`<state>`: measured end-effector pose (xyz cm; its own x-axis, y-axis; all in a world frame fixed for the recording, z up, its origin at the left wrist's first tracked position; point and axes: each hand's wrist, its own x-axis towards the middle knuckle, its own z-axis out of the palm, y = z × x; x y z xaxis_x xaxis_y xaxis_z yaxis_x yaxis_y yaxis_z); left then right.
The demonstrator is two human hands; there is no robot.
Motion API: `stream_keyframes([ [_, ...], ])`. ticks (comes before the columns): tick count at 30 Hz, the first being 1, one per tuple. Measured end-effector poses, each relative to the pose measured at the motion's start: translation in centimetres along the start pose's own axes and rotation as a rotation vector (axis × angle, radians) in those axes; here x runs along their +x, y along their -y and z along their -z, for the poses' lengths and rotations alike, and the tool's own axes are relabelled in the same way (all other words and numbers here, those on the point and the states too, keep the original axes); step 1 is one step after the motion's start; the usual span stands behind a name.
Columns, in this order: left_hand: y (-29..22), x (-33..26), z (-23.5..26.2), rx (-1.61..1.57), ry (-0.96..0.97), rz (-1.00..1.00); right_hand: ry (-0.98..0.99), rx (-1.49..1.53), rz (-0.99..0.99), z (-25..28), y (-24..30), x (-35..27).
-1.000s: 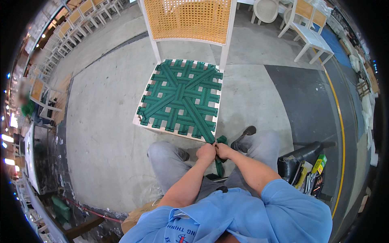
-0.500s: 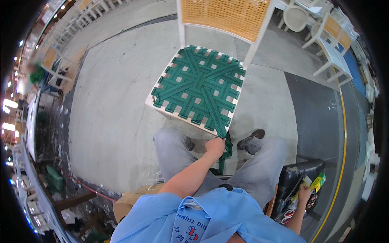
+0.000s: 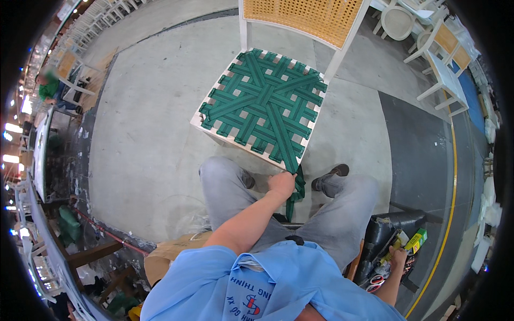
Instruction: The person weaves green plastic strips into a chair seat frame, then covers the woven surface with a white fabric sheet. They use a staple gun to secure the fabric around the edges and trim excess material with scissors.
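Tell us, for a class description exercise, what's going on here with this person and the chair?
A person's left hand grips a diagonal green strap at the near right corner of a pale chair. Other green straps are woven across its seat frame, and green strap hangs below that corner. The right hand is down among tools beside a black container; whether it holds one is unclear. Scissors lie close by.

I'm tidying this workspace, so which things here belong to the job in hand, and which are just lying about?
In the job:
cane-backed chair
green strap, held by the left grip near the chair's front corner
black tool holder, probably: the right grip is among its contents

Apparently just lying about:
white-framed chairs, upper right
green bundle, far left
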<state>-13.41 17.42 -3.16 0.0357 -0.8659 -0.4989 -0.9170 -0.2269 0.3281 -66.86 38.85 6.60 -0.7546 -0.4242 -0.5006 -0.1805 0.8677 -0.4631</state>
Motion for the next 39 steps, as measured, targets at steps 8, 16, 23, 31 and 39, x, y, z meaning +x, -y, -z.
stream_keyframes([
  [8,0.1,0.4,0.0,-0.015,0.05,0.006,-0.076,0.215,0.243,0.1,2.2,-1.3],
  [16,1.2,0.3,-0.7,-0.052,0.017,-0.014,0.329,0.396,0.364,-4.5,20.7,-10.4],
  [23,0.8,0.2,-0.2,-0.117,0.039,-0.019,0.957,-0.052,0.588,-21.4,33.3,-19.7],
  [31,0.8,0.2,-0.3,-0.162,0.062,-0.035,0.928,-0.268,0.564,-30.8,34.9,-21.0],
  [39,1.4,0.7,-0.5,-0.159,0.108,-0.047,0.891,-0.292,0.6,-32.5,34.9,-21.2],
])
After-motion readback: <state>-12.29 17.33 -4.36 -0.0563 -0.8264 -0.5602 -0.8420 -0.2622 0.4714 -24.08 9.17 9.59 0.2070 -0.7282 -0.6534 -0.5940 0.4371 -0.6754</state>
